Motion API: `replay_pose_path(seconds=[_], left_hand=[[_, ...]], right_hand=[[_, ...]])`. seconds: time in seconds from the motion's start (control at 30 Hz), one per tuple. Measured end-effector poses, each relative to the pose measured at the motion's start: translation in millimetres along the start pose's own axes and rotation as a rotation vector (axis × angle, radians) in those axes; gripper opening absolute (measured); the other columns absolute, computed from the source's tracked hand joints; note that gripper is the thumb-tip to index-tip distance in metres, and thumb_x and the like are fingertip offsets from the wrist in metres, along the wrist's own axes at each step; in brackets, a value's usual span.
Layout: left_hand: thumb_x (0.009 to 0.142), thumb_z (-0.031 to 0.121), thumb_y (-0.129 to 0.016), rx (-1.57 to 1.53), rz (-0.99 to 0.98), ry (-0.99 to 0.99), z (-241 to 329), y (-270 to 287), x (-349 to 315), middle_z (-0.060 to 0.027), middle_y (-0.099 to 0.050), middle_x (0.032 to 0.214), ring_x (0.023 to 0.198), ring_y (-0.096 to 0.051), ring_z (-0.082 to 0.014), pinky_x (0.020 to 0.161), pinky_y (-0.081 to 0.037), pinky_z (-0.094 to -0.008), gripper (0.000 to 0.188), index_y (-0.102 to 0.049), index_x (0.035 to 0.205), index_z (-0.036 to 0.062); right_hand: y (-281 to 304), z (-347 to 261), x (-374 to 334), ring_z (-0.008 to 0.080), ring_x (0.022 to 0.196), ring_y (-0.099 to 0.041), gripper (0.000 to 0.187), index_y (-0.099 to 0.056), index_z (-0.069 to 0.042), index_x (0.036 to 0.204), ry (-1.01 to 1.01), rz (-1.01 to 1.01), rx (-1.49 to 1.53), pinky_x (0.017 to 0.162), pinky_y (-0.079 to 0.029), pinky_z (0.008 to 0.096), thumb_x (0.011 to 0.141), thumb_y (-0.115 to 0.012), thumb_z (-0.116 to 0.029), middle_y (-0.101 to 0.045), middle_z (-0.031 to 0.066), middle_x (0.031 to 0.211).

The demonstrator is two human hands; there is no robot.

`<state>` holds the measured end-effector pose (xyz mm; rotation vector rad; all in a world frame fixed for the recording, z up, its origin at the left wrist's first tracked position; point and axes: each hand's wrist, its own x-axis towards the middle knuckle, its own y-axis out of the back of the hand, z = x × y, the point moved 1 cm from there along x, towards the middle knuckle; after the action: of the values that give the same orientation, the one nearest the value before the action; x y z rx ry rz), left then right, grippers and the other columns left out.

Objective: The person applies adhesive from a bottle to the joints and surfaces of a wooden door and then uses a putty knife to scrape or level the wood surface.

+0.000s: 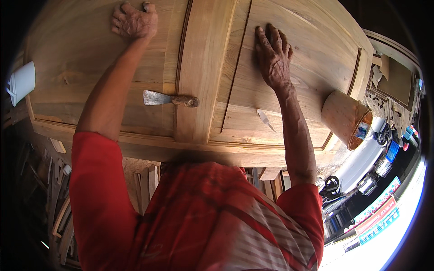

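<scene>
A wooden door (199, 58) with framed panels lies in front of me. My left hand (135, 21) is on the far part of its left panel, fingers bent inward and thumb apart; whatever may be under the fingers is hidden. Palm down on the right panel rests my right hand (274, 56), its fingers stretched out and slightly spread. Between my arms, a putty knife (158, 98) with a worn handle lies across the edge of the middle rail. Beside my right forearm is a small white tube with a tapered nozzle (264, 118).
A stained bucket (341, 113), tilted in this view, stands at the door's right side with a blue-ended brush in it. At the left edge sits a white plastic container (22, 81). Wood offcuts (147, 185) lie below the near edge. A parked motorcycle (361, 174) shows at right.
</scene>
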<state>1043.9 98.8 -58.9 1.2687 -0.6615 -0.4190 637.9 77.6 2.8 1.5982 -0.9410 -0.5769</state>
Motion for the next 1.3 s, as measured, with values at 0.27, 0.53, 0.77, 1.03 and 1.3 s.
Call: replay_pose_path(seconds=[0.27, 0.53, 0.77, 1.03, 1.3], left_hand=[[0.093, 0.055, -0.054, -0.041, 0.019, -0.057, 10, 15, -6, -0.0248, -0.036, 0.157, 0.141, -0.037, -0.0423, 0.118, -0.026, -0.0557, 0.08, -0.044, 0.148, -0.0016], [0.092, 0.056, -0.056, -0.044, -0.057, 0.0, 14, 19, -7, -0.0233, -0.036, 0.159, 0.142, -0.037, -0.0411, 0.117, -0.026, -0.0557, 0.078, -0.045, 0.147, 0.0009], [0.092, 0.055, -0.058, -0.052, 0.012, -0.032, 11, 12, -4, -0.0242, -0.036, 0.158, 0.143, -0.036, -0.0401, 0.116, -0.026, -0.0568, 0.076, -0.047, 0.145, 0.0014], [0.093, 0.054, -0.058, -0.059, -0.002, -0.022, 13, 19, -6, -0.0226, -0.036, 0.159, 0.144, -0.034, -0.04, 0.117, -0.025, -0.0558, 0.076, -0.045, 0.147, 0.0015], [0.095, 0.051, -0.057, -0.011, -0.014, -0.014, 15, 21, -10, -0.0218, -0.036, 0.16, 0.147, -0.033, -0.0398, 0.12, -0.024, -0.0559, 0.075, -0.043, 0.151, 0.0031]], right_hand=[[-3, -1, 0, 0.04, 0.152, -0.033, 0.051, -0.053, -0.032, 0.155, -0.069, 0.001, 0.019, 0.122, -0.023, 0.0618, 0.105, -0.062, -0.035, -0.037, 0.0151, 0.165], [-4, -1, -4, 0.0411, 0.152, -0.032, 0.05, -0.055, -0.031, 0.153, -0.07, 0.007, 0.037, 0.122, -0.021, 0.0634, 0.104, -0.063, -0.033, -0.039, 0.0195, 0.163], [-5, 2, 5, 0.0419, 0.15, -0.036, 0.051, -0.055, -0.032, 0.153, -0.062, 0.017, 0.019, 0.121, -0.024, 0.0626, 0.103, -0.064, -0.034, -0.04, 0.021, 0.162], [-1, -6, -7, 0.0436, 0.152, -0.033, 0.051, -0.054, -0.031, 0.154, -0.097, -0.016, 0.041, 0.122, -0.023, 0.0622, 0.104, -0.063, -0.034, -0.037, 0.0209, 0.165], [-1, -7, -9, 0.0437, 0.153, -0.03, 0.054, -0.049, -0.03, 0.158, -0.122, -0.029, 0.025, 0.122, -0.022, 0.063, 0.105, -0.06, -0.037, -0.032, 0.0206, 0.168]])
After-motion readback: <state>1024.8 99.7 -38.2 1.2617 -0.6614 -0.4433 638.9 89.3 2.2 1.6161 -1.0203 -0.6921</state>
